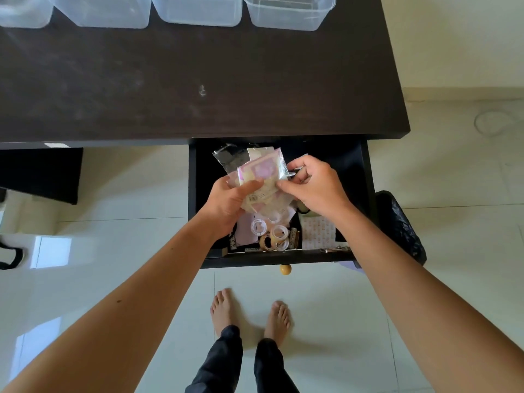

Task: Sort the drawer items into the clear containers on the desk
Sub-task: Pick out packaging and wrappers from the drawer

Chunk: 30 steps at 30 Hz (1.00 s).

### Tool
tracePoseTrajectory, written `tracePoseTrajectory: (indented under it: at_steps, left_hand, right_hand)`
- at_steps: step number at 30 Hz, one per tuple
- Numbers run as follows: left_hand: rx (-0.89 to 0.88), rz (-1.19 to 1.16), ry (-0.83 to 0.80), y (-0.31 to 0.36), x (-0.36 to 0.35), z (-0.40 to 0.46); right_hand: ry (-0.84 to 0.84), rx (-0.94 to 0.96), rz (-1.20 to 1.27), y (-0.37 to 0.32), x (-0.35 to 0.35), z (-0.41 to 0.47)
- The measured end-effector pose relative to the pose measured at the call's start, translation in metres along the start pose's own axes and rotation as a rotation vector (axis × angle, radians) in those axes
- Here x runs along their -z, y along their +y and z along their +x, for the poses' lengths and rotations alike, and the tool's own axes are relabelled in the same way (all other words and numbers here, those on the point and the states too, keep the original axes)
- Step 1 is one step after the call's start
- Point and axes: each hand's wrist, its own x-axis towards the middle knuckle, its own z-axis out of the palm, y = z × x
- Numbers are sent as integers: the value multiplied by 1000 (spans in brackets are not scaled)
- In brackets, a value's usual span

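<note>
Sorting has barely begun: your left hand [226, 199] and right hand [314, 188] pinch plastic packets [259, 171] over the drawer [283, 258]; tape rolls [273, 236] remain inside, containers [289, 12] look empty.

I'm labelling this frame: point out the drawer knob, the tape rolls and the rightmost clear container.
drawer knob [285, 269], head view, middle of the round knob.
tape rolls [273, 236], head view, centre of the cluster.
rightmost clear container [286, 19], head view, front wall.
</note>
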Motion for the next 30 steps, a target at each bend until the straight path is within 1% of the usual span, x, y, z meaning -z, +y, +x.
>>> tracePoseTrajectory:
  at_steps: [3, 5, 7, 9, 10, 15, 22, 24, 30]
  left_hand:
    - [8, 8, 8, 0, -2, 1]
    - [26, -10, 3, 2, -2, 2]
    - [34, -16, -9, 3, -2, 2]
    - [45, 4, -37, 4, -4, 0]
    - [49, 18, -49, 5, -6, 0]
    - [51, 99, -79, 11, -20, 0]
    - [69, 181, -195, 16, -66, -3]
    - [47, 234, -218, 14, -81, -2]
    - [-23, 445, -202, 4, -136, -2]
  right_hand:
    - [-44, -48, -17, 1, 5, 1]
    - [-138, -139, 93, 2, 9, 0]
    - [-235, -221, 269, -1, 13, -3]
    - [-276, -242, 405, -3, 15, -6]
    - [-273, -234, 426, -4, 16, -8]
    - [-183, -203, 402, -1, 25, -16]
    - [-60, -221, 496, 11, 62, -43]
    - [-13, -236, 516, 18, 75, -53]
    - [144, -266, 600, 47, 114, -86]
